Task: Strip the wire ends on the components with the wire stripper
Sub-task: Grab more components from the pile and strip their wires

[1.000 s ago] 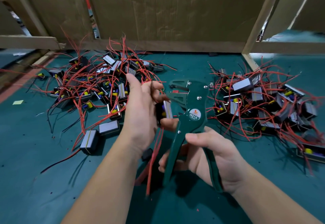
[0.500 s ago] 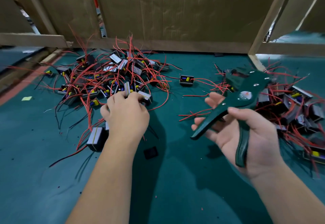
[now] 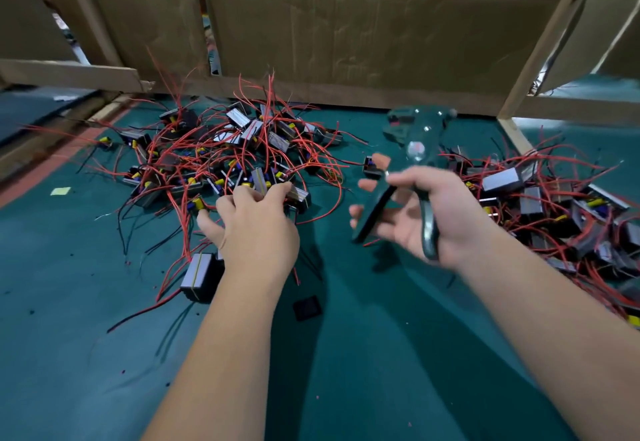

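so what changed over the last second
The left hand let go of the component it held at the wire stripper and moved into the left pile of components, fingers now among them. The right hand swung the wire stripper away to the right. Unchanged: the right hand grips it, and the right pile lies in place.

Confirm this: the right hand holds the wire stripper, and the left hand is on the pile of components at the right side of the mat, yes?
Not quite. The head view shows the left hand on the left pile of components, not the one at the right side of the mat. The right hand does hold the wire stripper.
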The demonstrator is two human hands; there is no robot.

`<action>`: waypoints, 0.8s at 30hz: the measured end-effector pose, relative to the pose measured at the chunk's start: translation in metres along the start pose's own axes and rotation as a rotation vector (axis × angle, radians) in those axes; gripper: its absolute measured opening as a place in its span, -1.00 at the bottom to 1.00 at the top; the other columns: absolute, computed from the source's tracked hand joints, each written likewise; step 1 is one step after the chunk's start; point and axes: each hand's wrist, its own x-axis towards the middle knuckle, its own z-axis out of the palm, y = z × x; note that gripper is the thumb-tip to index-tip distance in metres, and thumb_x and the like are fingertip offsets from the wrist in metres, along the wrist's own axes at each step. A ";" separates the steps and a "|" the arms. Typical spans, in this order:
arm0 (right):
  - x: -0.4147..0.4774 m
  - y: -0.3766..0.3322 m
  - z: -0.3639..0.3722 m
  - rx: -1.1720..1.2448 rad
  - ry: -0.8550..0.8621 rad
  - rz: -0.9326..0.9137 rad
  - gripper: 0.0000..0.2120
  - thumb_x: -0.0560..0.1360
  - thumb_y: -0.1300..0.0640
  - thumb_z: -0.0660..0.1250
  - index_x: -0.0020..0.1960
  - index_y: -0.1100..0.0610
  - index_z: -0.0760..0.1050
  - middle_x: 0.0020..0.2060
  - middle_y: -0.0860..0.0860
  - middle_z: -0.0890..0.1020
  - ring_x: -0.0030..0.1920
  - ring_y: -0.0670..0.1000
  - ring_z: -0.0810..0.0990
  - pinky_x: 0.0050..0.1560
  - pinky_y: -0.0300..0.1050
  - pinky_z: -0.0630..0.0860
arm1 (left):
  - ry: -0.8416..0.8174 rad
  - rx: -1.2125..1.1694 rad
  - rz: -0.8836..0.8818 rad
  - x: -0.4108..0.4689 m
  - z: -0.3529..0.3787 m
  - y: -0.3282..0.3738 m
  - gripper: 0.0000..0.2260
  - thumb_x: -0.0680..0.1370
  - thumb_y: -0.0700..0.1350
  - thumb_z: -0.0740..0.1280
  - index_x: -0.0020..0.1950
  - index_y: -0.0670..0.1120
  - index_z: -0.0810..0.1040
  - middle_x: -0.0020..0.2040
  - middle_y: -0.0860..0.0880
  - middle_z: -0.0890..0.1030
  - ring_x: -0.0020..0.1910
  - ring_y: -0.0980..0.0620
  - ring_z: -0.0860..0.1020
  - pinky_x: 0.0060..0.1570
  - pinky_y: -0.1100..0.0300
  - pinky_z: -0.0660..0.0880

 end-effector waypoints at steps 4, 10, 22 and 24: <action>0.052 -0.012 0.008 0.143 -0.005 0.035 -0.86 0.51 0.18 0.18 -0.10 0.26 0.43 0.03 0.31 0.56 -0.21 0.25 0.65 -0.12 0.11 0.61 | 0.042 -0.027 0.015 -0.003 -0.001 0.001 -0.67 0.52 -0.10 0.32 0.22 0.21 0.43 0.27 0.00 0.31 0.33 -0.16 0.20 0.39 -0.30 -0.14; 0.088 -0.019 -0.007 0.266 0.149 0.016 -0.78 0.47 0.17 0.21 0.00 0.32 0.41 -0.07 0.26 0.59 -0.11 0.28 0.62 -0.21 0.16 0.60 | 0.017 -0.005 0.221 0.001 0.002 -0.003 -0.61 0.52 -0.24 0.30 0.23 0.15 0.37 0.41 0.15 0.35 0.53 -0.08 -0.02 0.39 -0.38 -0.23; 0.009 -0.015 -0.008 -0.042 0.014 -0.188 -0.92 0.50 0.22 0.13 -0.15 0.19 0.35 -0.08 0.20 0.67 -0.23 0.25 0.65 -0.13 0.12 0.62 | 0.386 -0.579 0.262 -0.003 -0.015 0.010 -0.86 0.45 0.13 0.41 -0.13 0.09 0.57 -0.21 0.24 0.52 -0.05 0.19 0.44 0.13 0.14 0.28; -0.016 -0.011 -0.011 -0.009 -0.166 -0.239 -0.86 0.41 0.19 0.17 -0.06 0.20 0.42 -0.07 0.21 0.68 -0.25 0.23 0.64 -0.18 0.10 0.62 | 0.315 -1.004 0.280 -0.006 -0.023 0.016 -0.90 0.46 0.01 0.44 -0.16 0.10 0.53 -0.31 0.25 0.57 -0.26 0.27 0.51 -0.12 0.33 0.42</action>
